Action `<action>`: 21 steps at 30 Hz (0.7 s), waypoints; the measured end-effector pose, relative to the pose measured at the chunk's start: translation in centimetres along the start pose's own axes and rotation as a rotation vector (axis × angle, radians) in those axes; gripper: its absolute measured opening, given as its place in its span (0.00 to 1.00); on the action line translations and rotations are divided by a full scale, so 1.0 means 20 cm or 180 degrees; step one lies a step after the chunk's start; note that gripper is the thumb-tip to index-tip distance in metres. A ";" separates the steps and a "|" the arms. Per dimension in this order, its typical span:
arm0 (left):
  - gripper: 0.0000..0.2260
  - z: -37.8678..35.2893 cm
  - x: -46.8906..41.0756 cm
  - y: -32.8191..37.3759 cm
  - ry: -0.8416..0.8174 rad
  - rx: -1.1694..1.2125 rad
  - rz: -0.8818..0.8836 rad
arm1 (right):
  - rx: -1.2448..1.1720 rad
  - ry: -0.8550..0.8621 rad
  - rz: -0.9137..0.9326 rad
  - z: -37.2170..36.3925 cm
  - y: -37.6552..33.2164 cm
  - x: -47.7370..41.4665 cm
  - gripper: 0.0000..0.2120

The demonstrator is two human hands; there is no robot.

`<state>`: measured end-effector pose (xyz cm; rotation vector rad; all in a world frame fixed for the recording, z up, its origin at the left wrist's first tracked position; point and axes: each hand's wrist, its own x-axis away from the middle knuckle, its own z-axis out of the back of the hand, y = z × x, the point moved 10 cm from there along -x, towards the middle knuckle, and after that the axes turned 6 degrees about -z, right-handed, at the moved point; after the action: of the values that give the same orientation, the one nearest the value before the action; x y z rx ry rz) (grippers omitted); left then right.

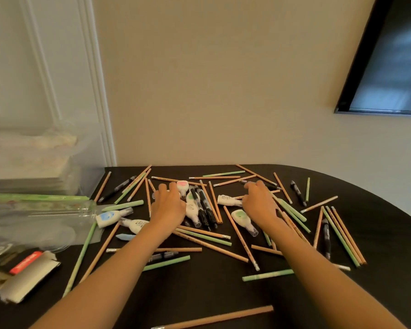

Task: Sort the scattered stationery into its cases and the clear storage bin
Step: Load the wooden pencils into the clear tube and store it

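Several wooden pencils (212, 246), green pencils (166, 263), black markers (205, 205) and white correction-tape dispensers (243, 218) lie scattered over a black table (377, 233). My left hand (167, 205) rests palm down on the pile beside a pink-labelled dispenser (182, 187). My right hand (259, 203) hovers palm down over pencils near another dispenser (228, 200). Both hands have spread, curled fingers and I see nothing gripped. A clear plastic case (45, 217) lies at the left edge.
Clear storage bins (33, 162) stack at the far left against a white door frame. A grey cardboard sleeve (29, 276) with a red item (25, 261) lies front left. A dark screen (389, 67) hangs on the wall at right. The table edge curves away at right.
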<state>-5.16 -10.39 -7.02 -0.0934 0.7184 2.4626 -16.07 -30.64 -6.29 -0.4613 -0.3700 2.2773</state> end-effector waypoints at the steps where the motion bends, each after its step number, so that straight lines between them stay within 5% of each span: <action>1: 0.24 0.04 0.01 -0.03 0.0050 0.0027 0.0060 | -0.0171 -0.0049 0.0109 -0.02 -0.08 0.02 0.18; 11: 0.19 0.50 0.13 -0.51 0.0350 -0.0576 0.0503 | -0.1397 -0.1044 0.0537 -0.39 -0.84 0.34 0.15; 15: 0.16 0.63 0.16 -0.80 0.0171 -0.1152 0.0726 | -0.1587 -0.1959 0.0946 -0.59 -1.23 0.53 0.14; 21: 0.17 0.63 0.16 -1.02 -0.0195 -0.1069 0.0897 | -0.2482 -0.2657 0.0020 -0.77 -1.43 0.62 0.13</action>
<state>4.34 11.81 -6.51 -0.0453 0.3012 2.8237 0.78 -0.66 -11.20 0.1639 -1.6894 2.1588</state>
